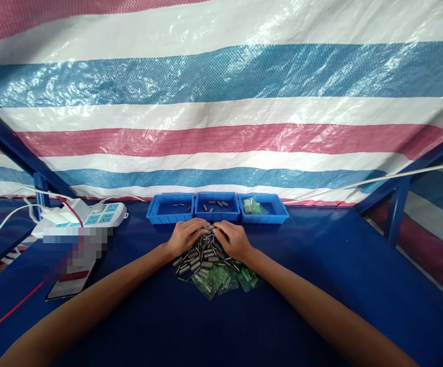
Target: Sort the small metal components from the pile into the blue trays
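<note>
A heap of small dark metal cylinders and thin metal pins (200, 256) lies on the blue table. My left hand (187, 237) is at the heap's far left edge, with its thumb and fingers closed round a small metal part (208, 228). From the other side my right hand (233, 239) meets it, fingers bent and fingertips close to the same part. Whether the right fingers pinch a piece of their own is too small to tell. Small clear bags with green-looking contents (217, 279) lie at the near side of the heap.
Three blue bins stand in a row behind the heap: the left bin (170, 217) with a few thin pins, the middle bin (217, 217) with several cylinders, the right bin (264, 219) with green bags. A power strip (109, 215), cables and a phone (71, 285) lie left.
</note>
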The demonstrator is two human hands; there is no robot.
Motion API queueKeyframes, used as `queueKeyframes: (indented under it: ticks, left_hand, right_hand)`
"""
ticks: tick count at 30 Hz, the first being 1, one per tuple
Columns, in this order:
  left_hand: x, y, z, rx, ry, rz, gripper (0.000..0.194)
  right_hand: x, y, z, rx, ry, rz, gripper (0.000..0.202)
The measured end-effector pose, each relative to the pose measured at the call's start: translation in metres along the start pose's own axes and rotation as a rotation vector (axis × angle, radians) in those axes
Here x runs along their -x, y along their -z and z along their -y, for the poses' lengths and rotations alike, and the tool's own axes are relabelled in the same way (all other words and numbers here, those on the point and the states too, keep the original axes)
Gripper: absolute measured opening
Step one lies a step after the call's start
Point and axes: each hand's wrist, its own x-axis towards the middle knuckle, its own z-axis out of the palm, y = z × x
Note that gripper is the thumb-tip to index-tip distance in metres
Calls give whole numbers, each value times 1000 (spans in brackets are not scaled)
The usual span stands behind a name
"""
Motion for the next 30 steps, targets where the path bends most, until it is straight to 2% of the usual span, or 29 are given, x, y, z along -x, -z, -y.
queueKeyframes:
  ticks: [15, 23, 30]
  left_hand:
    - [-3, 2, -2, 107, 42, 7, 14]
    - [-4, 0, -3, 78, 186, 60, 18]
    - [0, -3, -1, 37, 192, -1, 16]
  right_hand:
    - [0, -5, -6, 66, 31, -14, 21]
    - [0, -1, -3, 17, -56, -27, 19]
    - [-1, 0, -1, 5, -72, -27, 18]
